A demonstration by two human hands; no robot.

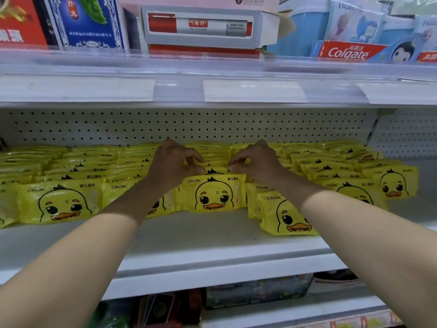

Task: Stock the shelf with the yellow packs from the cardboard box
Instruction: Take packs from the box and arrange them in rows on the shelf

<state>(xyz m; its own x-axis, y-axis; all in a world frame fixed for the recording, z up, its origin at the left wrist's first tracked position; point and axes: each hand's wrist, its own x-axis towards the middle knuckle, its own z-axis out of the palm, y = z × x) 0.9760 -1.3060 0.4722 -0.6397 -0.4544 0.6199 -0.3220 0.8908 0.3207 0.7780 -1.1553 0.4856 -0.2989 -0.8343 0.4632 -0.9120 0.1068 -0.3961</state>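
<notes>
Both hands at the shelf, left hand and right hand level, fingers curled loosely, gripping nothing clearly, over the middle pack standing just below them, long axis running left-right between them.

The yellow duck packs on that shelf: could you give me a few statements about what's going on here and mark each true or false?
1. Both hands reach over the front yellow pack in the middle row. True: the left hand and right hand hover at its top edge.
2. The packs show a cat's face. False: it is a duck's face.
3. A Colgate box sits on the shelf above. True.
4. The cardboard box stands beside the packs. False: no cardboard box is in view.
5. The shelf's back panel is solid glass. False: it is white perforated board.
</notes>
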